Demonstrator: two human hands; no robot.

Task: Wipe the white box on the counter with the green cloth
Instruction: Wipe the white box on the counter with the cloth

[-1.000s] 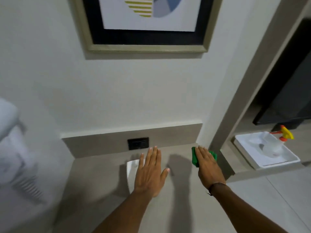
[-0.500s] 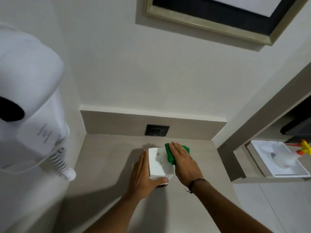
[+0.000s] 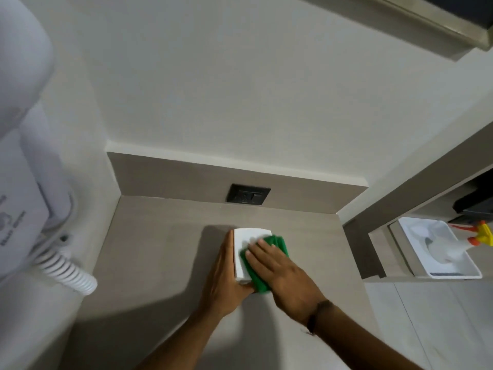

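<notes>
The white box (image 3: 246, 245) stands on the grey counter (image 3: 160, 263), a little below the middle of the view, with the black wall socket (image 3: 248, 194) at 12 o'clock from it. The left hand (image 3: 226, 279) lies against the box at its 9 o'clock side. The palm and straight fingers are flat along the wall of the box and the thumb curls under the near corner. I think this is a brace, so the box does not slide when it is rubbed. The right hand (image 3: 282, 273) is spread flat, fingers almost fully open, and it presses the green cloth (image 3: 277, 243) down on the top of the box. The cloth covers the 3 o'clock half and hangs over the edge at 3 and 6 o'clock. The hand pushes the cloth; it does not pinch it. The top at 11 o'clock is bare, so probably the wiping is not finished. Far away at 3 o'clock a spray bottle (image 3: 453, 244) lies in a white tray (image 3: 453, 275).
</notes>
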